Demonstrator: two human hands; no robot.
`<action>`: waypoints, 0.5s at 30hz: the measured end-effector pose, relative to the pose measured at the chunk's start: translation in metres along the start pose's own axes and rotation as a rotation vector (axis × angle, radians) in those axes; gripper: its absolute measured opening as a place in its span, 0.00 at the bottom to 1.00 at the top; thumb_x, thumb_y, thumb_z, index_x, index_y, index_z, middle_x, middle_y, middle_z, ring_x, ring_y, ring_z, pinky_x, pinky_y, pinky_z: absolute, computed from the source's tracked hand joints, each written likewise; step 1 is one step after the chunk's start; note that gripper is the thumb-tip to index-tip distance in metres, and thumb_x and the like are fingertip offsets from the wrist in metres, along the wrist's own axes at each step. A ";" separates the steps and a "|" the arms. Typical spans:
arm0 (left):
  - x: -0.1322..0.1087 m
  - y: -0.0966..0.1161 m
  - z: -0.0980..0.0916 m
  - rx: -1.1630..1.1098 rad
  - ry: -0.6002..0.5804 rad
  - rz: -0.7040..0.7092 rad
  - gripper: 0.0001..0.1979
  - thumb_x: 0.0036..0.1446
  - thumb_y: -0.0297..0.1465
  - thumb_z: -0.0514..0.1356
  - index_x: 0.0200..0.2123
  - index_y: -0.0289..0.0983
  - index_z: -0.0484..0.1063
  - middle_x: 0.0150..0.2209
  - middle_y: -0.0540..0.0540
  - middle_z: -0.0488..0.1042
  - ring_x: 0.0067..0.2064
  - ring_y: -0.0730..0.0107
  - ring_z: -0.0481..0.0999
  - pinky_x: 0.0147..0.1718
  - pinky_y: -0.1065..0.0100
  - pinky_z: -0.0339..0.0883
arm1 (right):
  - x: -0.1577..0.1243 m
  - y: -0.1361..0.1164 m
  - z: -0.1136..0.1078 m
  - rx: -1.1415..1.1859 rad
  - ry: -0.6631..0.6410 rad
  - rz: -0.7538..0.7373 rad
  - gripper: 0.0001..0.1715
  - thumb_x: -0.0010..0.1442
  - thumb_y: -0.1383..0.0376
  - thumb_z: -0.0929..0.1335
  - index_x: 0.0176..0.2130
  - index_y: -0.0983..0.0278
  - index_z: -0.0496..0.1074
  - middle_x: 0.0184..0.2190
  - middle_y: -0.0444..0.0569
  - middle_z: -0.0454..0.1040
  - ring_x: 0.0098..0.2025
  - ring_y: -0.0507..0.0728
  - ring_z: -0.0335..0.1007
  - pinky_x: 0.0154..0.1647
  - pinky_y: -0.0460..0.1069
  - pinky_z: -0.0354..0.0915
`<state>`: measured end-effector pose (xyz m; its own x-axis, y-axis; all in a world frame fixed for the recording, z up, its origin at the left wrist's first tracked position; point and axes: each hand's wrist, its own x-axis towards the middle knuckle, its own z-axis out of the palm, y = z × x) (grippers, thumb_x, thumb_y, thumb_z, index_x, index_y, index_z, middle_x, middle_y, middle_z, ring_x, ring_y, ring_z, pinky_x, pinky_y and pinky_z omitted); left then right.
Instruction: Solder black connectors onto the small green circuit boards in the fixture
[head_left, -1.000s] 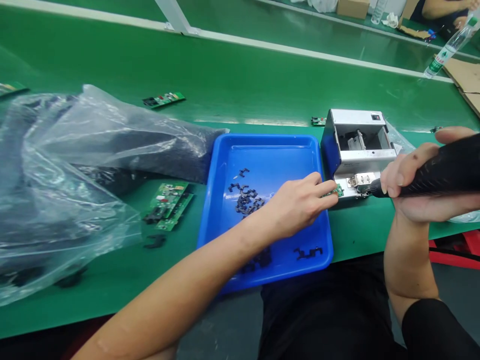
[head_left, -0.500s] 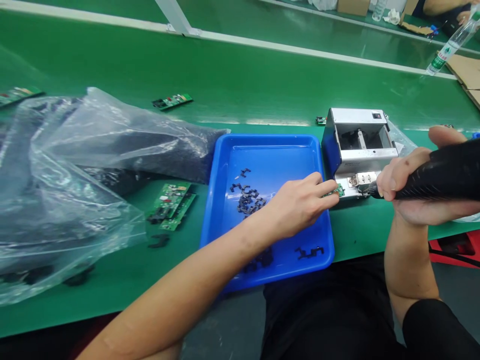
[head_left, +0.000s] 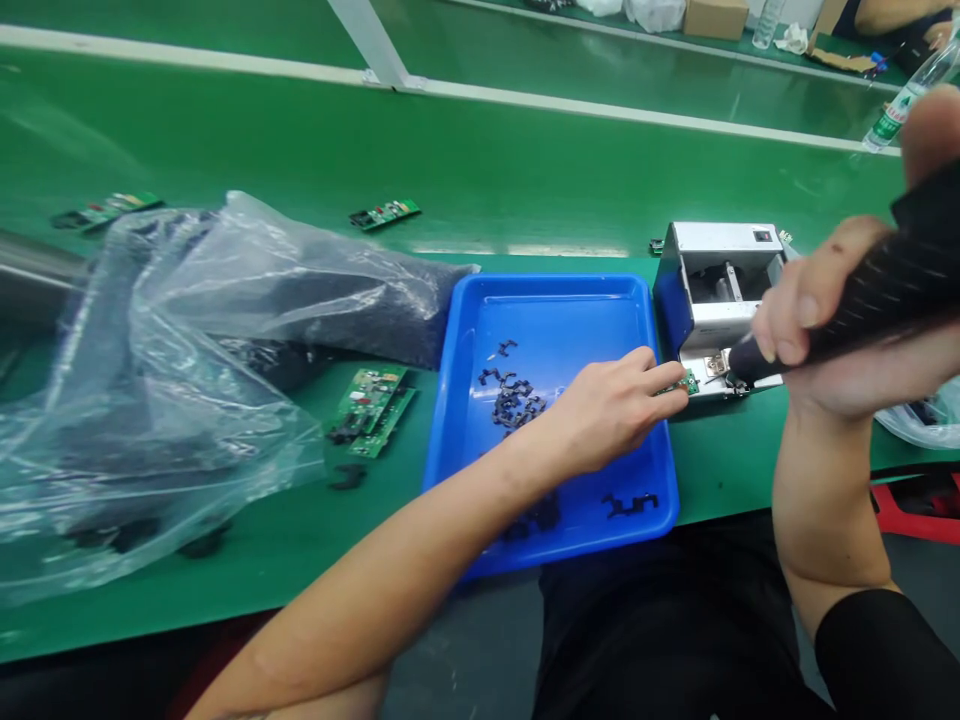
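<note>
My left hand (head_left: 611, 405) reaches across the blue tray (head_left: 555, 300) and pinches a small green circuit board (head_left: 688, 382) against the front ledge of a grey metal box machine (head_left: 724, 290). My right hand (head_left: 840, 320) is wrapped round a black electric screwdriver (head_left: 877, 300). Its tip rests on the machine's ledge just right of the small board. Several small black plastic clips (head_left: 514, 395) lie in the tray.
A large clear plastic bag (head_left: 187, 350) of dark parts lies at the left on the green belt. Two green circuit boards (head_left: 373, 405) sit beside the tray, others (head_left: 384, 213) farther back. A plastic bottle (head_left: 904, 100) and cardboard stand at the far right.
My right hand has tilted the screwdriver's handle upward while its tip stays at the ledge. The view has shifted slightly right. My left hand keeps its hold on the small board.
</note>
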<state>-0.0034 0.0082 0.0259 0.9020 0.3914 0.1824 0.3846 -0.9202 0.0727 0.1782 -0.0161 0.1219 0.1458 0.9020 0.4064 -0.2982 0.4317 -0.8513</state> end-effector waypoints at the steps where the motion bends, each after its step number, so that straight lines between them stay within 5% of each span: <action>1: 0.000 0.000 0.000 0.006 -0.001 0.002 0.11 0.69 0.24 0.55 0.48 0.39 0.76 0.53 0.45 0.77 0.42 0.63 0.69 0.27 0.68 0.65 | 0.003 0.002 0.007 -0.024 0.028 -0.017 0.45 0.51 0.25 0.63 0.50 0.52 0.76 0.16 0.35 0.70 0.12 0.48 0.57 0.15 0.44 0.55; 7: 0.000 -0.001 0.000 -0.007 -0.006 0.015 0.11 0.70 0.25 0.54 0.49 0.39 0.76 0.53 0.45 0.77 0.44 0.62 0.70 0.31 0.66 0.69 | 0.020 0.020 0.011 -0.042 -0.015 -0.061 0.44 0.42 0.24 0.68 0.43 0.51 0.78 0.18 0.37 0.69 0.12 0.50 0.56 0.10 0.47 0.54; 15: -0.001 -0.001 0.000 -0.014 -0.014 0.017 0.12 0.70 0.24 0.54 0.48 0.38 0.76 0.53 0.44 0.76 0.44 0.61 0.70 0.34 0.66 0.70 | 0.019 0.026 -0.006 -0.016 -0.190 -0.011 0.34 0.52 0.32 0.70 0.50 0.48 0.78 0.19 0.39 0.72 0.13 0.55 0.61 0.11 0.51 0.57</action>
<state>-0.0049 0.0090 0.0260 0.9112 0.3754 0.1698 0.3663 -0.9268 0.0834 0.1791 0.0120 0.1056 -0.0320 0.8825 0.4692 -0.2820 0.4424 -0.8513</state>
